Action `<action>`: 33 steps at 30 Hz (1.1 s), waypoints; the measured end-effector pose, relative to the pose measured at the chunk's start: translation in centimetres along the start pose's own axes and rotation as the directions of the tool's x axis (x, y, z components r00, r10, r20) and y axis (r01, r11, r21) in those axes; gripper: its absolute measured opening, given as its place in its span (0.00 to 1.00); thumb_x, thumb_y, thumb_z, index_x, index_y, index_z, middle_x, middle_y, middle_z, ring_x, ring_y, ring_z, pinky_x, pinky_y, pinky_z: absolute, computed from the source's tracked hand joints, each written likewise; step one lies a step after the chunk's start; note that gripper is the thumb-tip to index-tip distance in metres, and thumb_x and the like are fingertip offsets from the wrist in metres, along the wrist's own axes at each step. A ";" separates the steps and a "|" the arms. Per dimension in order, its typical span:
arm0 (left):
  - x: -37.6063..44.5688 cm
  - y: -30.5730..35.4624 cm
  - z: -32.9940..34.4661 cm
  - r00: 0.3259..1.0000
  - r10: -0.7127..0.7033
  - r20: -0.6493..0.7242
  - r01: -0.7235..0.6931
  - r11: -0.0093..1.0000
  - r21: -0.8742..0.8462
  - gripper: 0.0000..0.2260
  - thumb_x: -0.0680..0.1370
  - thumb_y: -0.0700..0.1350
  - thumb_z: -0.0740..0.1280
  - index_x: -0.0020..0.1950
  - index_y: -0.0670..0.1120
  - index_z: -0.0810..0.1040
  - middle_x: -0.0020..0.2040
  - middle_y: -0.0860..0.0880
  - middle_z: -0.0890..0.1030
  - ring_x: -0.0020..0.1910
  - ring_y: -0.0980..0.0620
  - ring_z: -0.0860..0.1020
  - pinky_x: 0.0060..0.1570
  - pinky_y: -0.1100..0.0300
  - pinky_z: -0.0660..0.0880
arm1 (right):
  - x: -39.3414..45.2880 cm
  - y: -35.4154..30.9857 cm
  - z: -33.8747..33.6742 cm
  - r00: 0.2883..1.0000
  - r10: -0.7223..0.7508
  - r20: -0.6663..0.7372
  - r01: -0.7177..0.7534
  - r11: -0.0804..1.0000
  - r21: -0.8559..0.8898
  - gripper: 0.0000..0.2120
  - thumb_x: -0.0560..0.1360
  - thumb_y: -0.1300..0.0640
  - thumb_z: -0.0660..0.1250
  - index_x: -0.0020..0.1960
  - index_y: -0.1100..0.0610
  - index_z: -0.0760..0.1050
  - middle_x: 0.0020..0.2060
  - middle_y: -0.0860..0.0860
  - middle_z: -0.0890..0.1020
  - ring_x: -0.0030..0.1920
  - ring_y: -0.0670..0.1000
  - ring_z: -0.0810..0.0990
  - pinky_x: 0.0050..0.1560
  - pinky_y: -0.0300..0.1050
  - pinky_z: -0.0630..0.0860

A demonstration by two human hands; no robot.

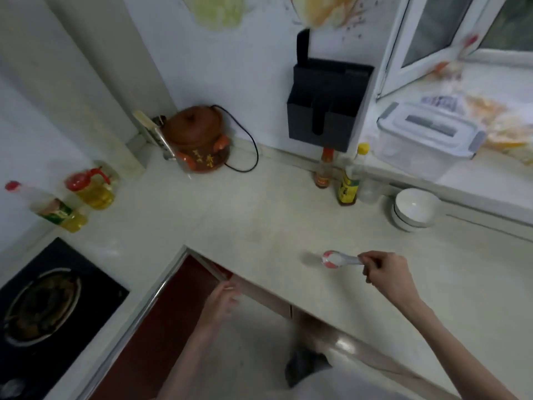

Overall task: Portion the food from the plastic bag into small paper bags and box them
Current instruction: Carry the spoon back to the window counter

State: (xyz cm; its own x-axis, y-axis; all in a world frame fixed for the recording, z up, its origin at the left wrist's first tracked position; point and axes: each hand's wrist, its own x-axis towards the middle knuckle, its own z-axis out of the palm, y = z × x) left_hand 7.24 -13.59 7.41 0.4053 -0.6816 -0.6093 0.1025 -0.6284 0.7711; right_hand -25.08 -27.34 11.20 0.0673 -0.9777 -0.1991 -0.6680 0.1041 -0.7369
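Pale stone countertop (259,226) fills the middle of the scene, and a small spoon with a red-and-white bowl and clear handle (336,259) is held just above its near right part. The handle's end is pinched between the thumb and curled fingers of the right hand (385,269). The left hand (223,298) is seen below the counter's near edge, by the red cabinet front (161,327); it is blurred, so it cannot be told whether its fingers are spread or curled.

On the far right windowsill, a clear plastic box with a grey-clipped lid (427,140) is set, and just beyond it a crumpled plastic bag with orange food (490,116) is lying. 2 stacked white bowls (415,210) are placed on the counter below the sill, with 2 sauce bottles (350,180) to their left. A brown clay pot (196,140) is seen in the far corner, 2 oil bottles (89,189) at the left, and a black gas hob (43,307) at the near left.
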 end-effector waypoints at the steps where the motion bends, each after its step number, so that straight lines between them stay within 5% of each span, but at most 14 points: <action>1: 1.2 1.5 0.0 1.000 0.015 -0.004 -0.015 1.000 -0.019 0.10 0.76 0.42 0.67 0.56 0.41 0.77 0.45 0.43 0.79 0.45 0.46 0.76 0.43 0.57 0.68 | 1.9 -1.8 -0.4 0.998 -0.056 -0.013 0.056 0.998 -0.026 0.10 0.74 0.65 0.64 0.39 0.56 0.82 0.25 0.50 0.80 0.24 0.44 0.77 0.29 0.32 0.71; 5: 4.8 6.4 0.3 0.997 0.081 -0.010 -0.082 0.996 -0.033 0.07 0.78 0.38 0.63 0.55 0.43 0.76 0.45 0.48 0.81 0.41 0.51 0.77 0.40 0.59 0.68 | 9.0 -8.5 -2.5 0.957 -0.263 -0.123 0.248 0.961 -0.119 0.08 0.74 0.66 0.63 0.43 0.61 0.80 0.31 0.56 0.82 0.32 0.57 0.81 0.38 0.48 0.76; 9: 6.6 8.9 0.2 0.994 0.103 0.037 -0.102 0.994 -0.027 0.15 0.67 0.50 0.64 0.52 0.48 0.77 0.46 0.50 0.83 0.43 0.51 0.78 0.43 0.57 0.69 | 14.3 -15.1 -4.7 0.892 -0.404 -0.204 0.373 0.911 -0.176 0.08 0.74 0.66 0.62 0.48 0.62 0.80 0.39 0.58 0.84 0.36 0.55 0.79 0.39 0.43 0.73; 13: 9.9 9.2 -0.4 0.993 0.098 0.062 -0.099 0.995 0.014 0.05 0.78 0.43 0.65 0.52 0.49 0.79 0.47 0.49 0.84 0.44 0.50 0.80 0.44 0.56 0.71 | 18.6 -20.7 -7.0 0.772 -0.561 -0.299 0.472 0.821 -0.323 0.09 0.74 0.66 0.62 0.49 0.62 0.80 0.43 0.58 0.84 0.42 0.58 0.81 0.44 0.43 0.73; 16: 11.9 10.0 -0.9 0.993 0.084 0.086 -0.089 0.995 0.052 0.07 0.80 0.40 0.62 0.51 0.49 0.79 0.46 0.49 0.84 0.43 0.50 0.79 0.44 0.56 0.71 | 21.7 -24.0 -8.5 0.698 -0.642 -0.317 0.488 0.751 -0.445 0.09 0.73 0.68 0.61 0.48 0.64 0.79 0.44 0.61 0.83 0.45 0.63 0.80 0.43 0.50 0.76; 20: 13.6 11.4 -1.6 0.986 0.108 0.128 -0.118 0.991 0.069 0.07 0.80 0.39 0.62 0.51 0.48 0.78 0.46 0.48 0.83 0.42 0.50 0.79 0.44 0.56 0.71 | 25.6 -26.3 -8.7 0.767 -0.622 -0.158 0.396 0.653 -0.645 0.09 0.70 0.70 0.62 0.47 0.65 0.78 0.43 0.64 0.80 0.45 0.65 0.79 0.41 0.55 0.77; 25: 15.5 12.1 -2.9 0.983 0.101 0.156 -0.116 0.990 0.085 0.07 0.80 0.38 0.62 0.51 0.48 0.78 0.45 0.48 0.84 0.41 0.50 0.79 0.43 0.57 0.71 | 28.2 -26.7 -6.6 0.868 -0.496 -0.036 0.349 0.659 -0.667 0.08 0.66 0.65 0.71 0.45 0.65 0.77 0.42 0.64 0.79 0.42 0.64 0.78 0.36 0.48 0.71; 33: 17.8 11.6 -5.1 0.979 0.064 0.192 -0.089 0.988 0.126 0.07 0.80 0.39 0.62 0.51 0.48 0.79 0.45 0.50 0.84 0.42 0.50 0.80 0.43 0.56 0.71 | 30.8 -25.7 -3.3 0.892 -0.450 0.039 0.325 0.579 -0.748 0.08 0.76 0.63 0.64 0.52 0.64 0.79 0.46 0.62 0.80 0.45 0.63 0.80 0.39 0.47 0.71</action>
State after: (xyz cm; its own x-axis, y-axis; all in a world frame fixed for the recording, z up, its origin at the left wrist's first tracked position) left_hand 20.31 -31.10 6.39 0.2287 -0.7796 -0.5830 -0.0493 -0.6074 0.7929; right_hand -8.30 -60.73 26.19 0.3895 -0.9119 0.1293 -0.9192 -0.3937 -0.0083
